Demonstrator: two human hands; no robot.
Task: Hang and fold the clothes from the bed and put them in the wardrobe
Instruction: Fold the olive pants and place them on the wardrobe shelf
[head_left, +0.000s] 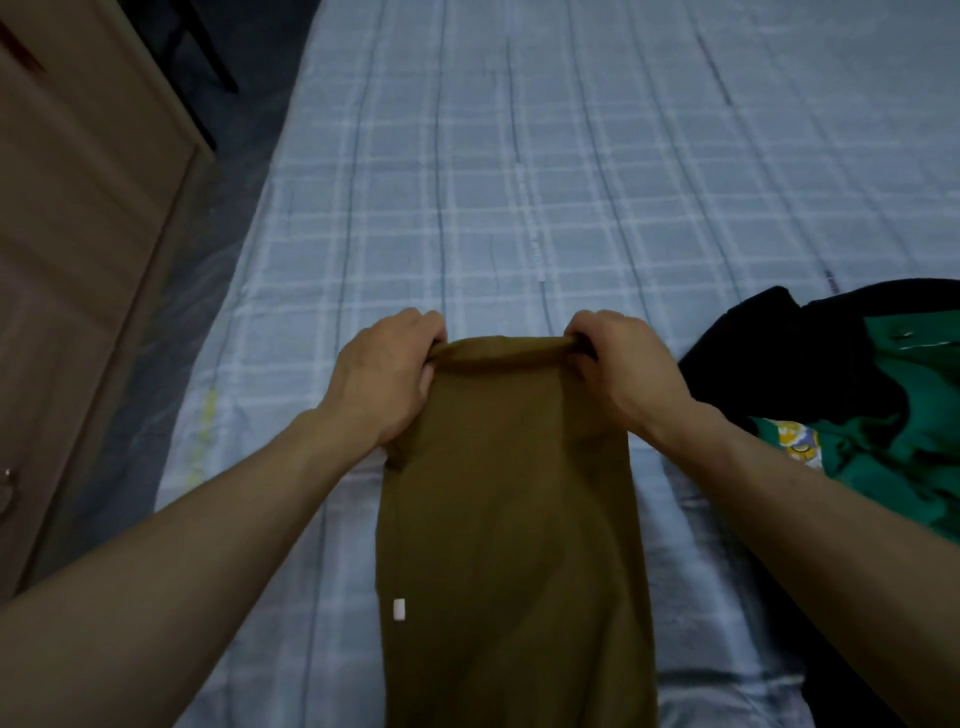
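Dim light falls on a bed (519, 182) with a pale blue checked sheet. Left of the bed stands a wooden wardrobe (78, 234) on a dark floor. On the bed, near its front edge, lies a long brown garment (509, 519). The left hand (387, 371) is closed on its far left corner, the right hand (621, 366) is closed on its far right corner. Right of the brown garment lie black and green clothes (857, 395).

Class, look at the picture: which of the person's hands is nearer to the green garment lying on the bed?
Right. The right hand grips the brown garment just beside the green garment; the left hand holds the far corner.
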